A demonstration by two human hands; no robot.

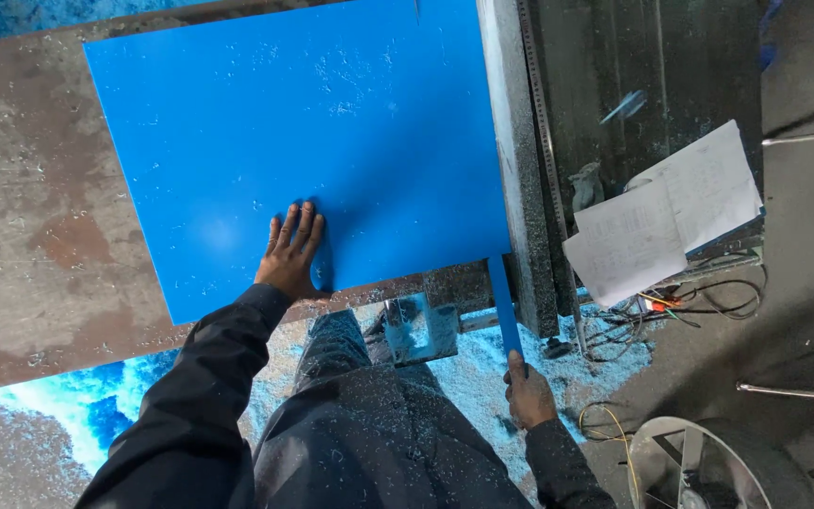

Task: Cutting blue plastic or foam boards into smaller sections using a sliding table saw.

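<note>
A large blue sheet (303, 132) lies flat on a worn metal table (40, 254), dusted with pale shavings. My left hand (291, 253) presses flat on the sheet near its front edge, fingers together. A narrow blue strip (503, 302) hangs down from the sheet's right front corner, beside a grey guide rail (520, 170). My right hand (528, 391) grips the strip's lower end, below the table edge.
A steel ruler runs along the rail. Loose white papers (666, 217) lie right of it, above tangled wires (699, 297). Blue shavings (96, 405) cover the floor by my legs. A round fan housing (718, 467) stands at lower right.
</note>
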